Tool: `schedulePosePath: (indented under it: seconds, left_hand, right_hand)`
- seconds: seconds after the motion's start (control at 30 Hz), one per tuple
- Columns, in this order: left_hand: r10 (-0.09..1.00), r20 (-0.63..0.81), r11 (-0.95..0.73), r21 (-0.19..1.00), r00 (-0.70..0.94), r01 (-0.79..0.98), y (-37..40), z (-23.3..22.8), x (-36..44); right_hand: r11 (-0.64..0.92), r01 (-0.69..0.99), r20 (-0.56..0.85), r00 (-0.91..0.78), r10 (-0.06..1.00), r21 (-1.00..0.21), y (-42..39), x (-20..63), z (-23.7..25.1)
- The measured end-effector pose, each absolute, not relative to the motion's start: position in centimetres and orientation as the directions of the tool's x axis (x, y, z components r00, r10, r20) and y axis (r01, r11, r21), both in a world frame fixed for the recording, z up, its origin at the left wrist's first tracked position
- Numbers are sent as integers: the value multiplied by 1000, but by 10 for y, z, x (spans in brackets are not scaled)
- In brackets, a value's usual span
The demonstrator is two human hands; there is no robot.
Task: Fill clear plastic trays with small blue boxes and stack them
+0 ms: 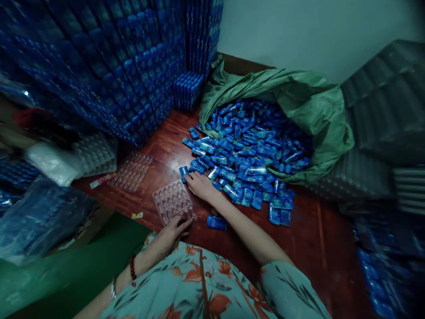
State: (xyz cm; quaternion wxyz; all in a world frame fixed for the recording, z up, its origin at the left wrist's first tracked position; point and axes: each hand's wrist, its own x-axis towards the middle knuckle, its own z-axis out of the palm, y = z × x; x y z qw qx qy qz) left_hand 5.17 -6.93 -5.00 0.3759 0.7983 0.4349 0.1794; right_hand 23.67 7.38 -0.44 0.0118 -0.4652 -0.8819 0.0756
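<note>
Now the right hand (pixel 199 185) closes its fingers on a blue pack (pixel 183 173) beside the pile (pixel 245 155); the left hand (pixel 174 231) lies flat, fingers open, steadying the tray (pixel 172 201) just ahead.

The floor (pixel 172 133) is glossy reddish wood with visible grain. At its twelve o'clock edge a matt green woven-plastic sack (pixel 308 102) spills glossy blue plastic bottles (pixel 245 155). The tray (pixel 173 201) at six o'clock is clear, shiny moulded plastic. The person's sleeve (pixel 212 288) is soft floral cloth.
</note>
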Motion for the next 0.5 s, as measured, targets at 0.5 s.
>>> schedulePosePath:
  seconds: [0.5]
  left_hand:
    - [779, -12, -546, 479, 626, 688, -16, -28, 46]
  right_hand:
    - [291, 798, 32, -323, 946, -529, 72, 243, 2]
